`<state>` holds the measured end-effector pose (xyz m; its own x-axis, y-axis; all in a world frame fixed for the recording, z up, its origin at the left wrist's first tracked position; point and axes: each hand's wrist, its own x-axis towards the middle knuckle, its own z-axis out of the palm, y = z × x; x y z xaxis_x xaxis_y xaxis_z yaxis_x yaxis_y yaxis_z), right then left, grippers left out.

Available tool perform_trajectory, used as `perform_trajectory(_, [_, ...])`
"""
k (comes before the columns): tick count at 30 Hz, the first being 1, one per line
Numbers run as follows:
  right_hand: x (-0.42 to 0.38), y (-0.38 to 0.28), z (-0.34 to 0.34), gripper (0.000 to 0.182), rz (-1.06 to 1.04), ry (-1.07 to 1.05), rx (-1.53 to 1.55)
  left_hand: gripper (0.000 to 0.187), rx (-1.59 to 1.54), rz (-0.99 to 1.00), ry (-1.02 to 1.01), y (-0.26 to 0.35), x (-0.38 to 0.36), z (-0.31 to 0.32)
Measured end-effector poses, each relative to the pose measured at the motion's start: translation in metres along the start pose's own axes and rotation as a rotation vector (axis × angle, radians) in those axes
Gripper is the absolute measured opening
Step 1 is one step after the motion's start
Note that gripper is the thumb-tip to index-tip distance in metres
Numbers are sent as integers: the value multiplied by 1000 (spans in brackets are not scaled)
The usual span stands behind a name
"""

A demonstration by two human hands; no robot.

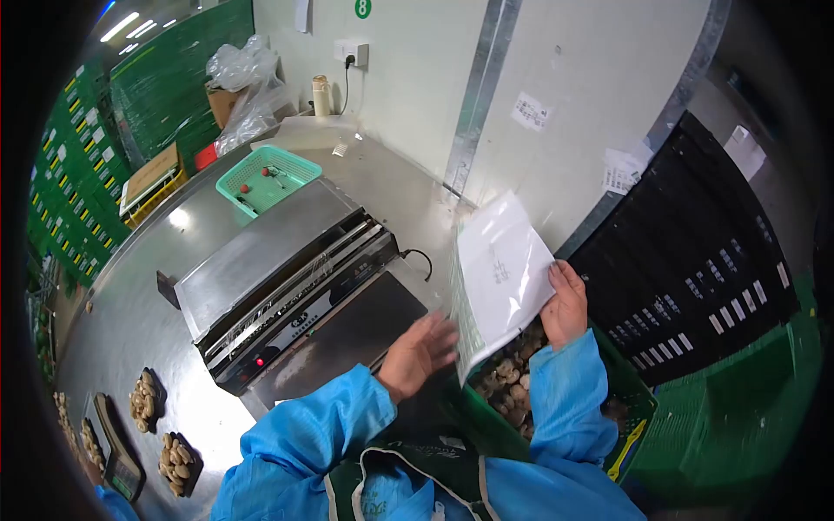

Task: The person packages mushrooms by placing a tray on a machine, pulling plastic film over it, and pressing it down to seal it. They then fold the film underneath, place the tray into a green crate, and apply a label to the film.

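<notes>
Above the crate (492, 424), the sheet (504, 260) is pinched at its right edge by the right hand (566, 302), the nearer one; just rightward of the left hand (420, 354) it is held, those fingers loosely extended, blurred, contact unclear. Its long axis is pointed forward, far end tilted slightly right

Wall (417, 69), pale, smooth; round green disc (363, 8) with white figure 8; wall socket (361, 56), black plug (350, 62) inserted, cord trailing down. Metal strip (480, 95), dividing wall from adjoining pale panel (599, 52); printed label (530, 112) stuck to panel. Counter (139, 313), grey metal, bright patch of reflected light. Crates (74, 182), green, stacked high, far left. Ceiling lights (120, 27), white, lit, upper left.
</notes>
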<state>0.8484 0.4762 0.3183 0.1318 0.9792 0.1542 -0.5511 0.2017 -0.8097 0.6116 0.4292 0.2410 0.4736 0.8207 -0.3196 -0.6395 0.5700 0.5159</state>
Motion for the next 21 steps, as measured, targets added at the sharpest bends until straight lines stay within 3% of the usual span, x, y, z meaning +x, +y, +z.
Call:
perform_trajectory(3, [-40,4,-6,11,-38,148,34,48,-20,-175,2,-23,-35,3])
perform_trajectory(5, [-64,10,-9,12,-53,257,28,55,142,-124,40,-27,-57,2])
perform_trajectory(7, [-87,25,-15,17,-19,295,36,66,55,-246,71,-23,-58,-1])
perform_trajectory(9, [-106,39,3,23,85,219,186,81,-17,-381,99,-21,-50,-2])
perform_trajectory(11, [-126,51,20,31,153,140,220,83,-75,-495,76,-23,-40,-5])
perform_trajectory(13, [-152,64,29,31,201,154,296,78,-109,-472,-145,-21,-39,-3])
perform_trajectory(14, [-164,72,32,30,204,135,324,63,-104,-369,-168,-14,-45,6])
perform_trajectory(15, [-173,77,34,29,205,117,354,63,-104,-367,-167,-10,-46,5])
perform_trajectory(17, [-187,77,39,23,238,62,348,46,74,-302,-193,4,-48,2])
perform_trajectory(18, [-195,78,33,21,222,64,252,34,37,-209,-123,8,-51,4])
perform_trajectory(19, [-200,77,26,19,205,69,156,34,44,-207,-123,15,-54,6])
perform_trajectory(21, [-195,65,-9,24,-87,-36,-333,33,365,86,-92,32,-62,8])
